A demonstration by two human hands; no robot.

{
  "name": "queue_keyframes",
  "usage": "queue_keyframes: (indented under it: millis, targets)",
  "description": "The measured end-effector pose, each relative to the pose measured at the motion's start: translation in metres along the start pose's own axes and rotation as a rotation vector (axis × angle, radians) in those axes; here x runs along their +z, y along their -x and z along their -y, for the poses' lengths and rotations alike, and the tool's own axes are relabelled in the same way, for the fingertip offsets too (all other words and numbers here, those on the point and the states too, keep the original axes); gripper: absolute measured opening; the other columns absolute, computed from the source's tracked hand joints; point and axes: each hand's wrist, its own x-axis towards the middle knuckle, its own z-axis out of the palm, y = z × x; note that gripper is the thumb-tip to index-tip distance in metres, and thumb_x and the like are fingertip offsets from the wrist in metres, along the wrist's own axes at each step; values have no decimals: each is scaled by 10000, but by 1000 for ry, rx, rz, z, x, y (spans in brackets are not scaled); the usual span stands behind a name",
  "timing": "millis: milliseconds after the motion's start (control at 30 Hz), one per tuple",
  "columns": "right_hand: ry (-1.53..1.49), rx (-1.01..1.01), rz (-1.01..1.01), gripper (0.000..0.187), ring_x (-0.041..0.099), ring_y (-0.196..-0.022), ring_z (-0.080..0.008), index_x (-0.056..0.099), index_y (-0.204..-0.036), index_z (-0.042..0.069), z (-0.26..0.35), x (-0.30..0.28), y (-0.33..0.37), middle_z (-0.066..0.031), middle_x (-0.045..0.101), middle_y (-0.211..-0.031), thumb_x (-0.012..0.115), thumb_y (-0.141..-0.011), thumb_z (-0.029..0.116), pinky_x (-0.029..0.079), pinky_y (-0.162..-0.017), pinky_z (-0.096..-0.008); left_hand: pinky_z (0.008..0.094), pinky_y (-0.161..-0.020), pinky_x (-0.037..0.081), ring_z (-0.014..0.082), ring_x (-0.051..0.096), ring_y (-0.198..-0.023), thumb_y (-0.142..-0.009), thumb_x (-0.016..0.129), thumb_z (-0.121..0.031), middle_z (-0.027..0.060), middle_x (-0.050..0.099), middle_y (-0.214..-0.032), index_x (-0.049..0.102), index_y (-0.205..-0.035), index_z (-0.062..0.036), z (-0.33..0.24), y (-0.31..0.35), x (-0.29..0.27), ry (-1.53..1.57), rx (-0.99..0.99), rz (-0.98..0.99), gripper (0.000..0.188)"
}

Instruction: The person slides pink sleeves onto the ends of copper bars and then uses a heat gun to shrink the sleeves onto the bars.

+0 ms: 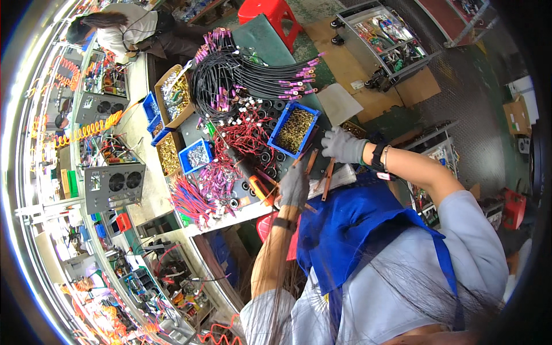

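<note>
My left hand [294,185], in a grey glove, is closed at the table's front edge. What lies inside its fingers is hidden. A black and orange power screwdriver [259,187] lies just left of it. Between my hands are flat copper strips with holes, one copper strip [311,161] by the blue bin and another copper strip [328,179] nearer me. My right hand [344,146], also gloved, has its fingers curled just right of the blue bin of brass screws [294,129]. Whatever it may pinch is too small to make out.
Black cables with pink-sleeved copper lugs [241,75] pile at the back. Red wires [241,138] and a blue bin of silver parts [195,156] lie left. A red stool [270,10], a wheeled metal chassis [382,40] and a seated person [126,29] are farther off.
</note>
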Motion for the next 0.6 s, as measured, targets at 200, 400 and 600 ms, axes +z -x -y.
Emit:
queue_keyframes:
  millis: [200, 400, 600]
  targets:
    - [78, 123, -15, 233, 518, -936, -201, 663, -802, 207, -4, -5, 3, 1, 573, -883, 697, -661, 390, 360, -817, -372, 276, -690, 478, 164, 598, -822, -725, 566, 28, 92, 630, -946, 543, -1106, 7, 34, 9, 0, 835, -242, -43, 382]
    - [-513, 108, 347, 201, 612, -753, -222, 696, -803, 171, -16, -26, 6, -40, 636, -773, 690, -689, 336, 449, -656, -353, 256, -664, 500, 149, 562, -805, -782, 528, 105, 99, 589, -991, 499, -1117, 3, 40, -19, 16, 1153, -348, -373, 352]
    - [-953, 294, 255, 297, 629, -759, -262, 651, -993, 81, -7, -53, 37, -102, 657, -811, 676, -751, 251, 471, -685, -384, 352, -715, 569, 254, 642, -817, -807, 502, 86, 181, 585, -1019, 377, -1186, 83, 33, -16, 11, 1507, -432, -275, 399]
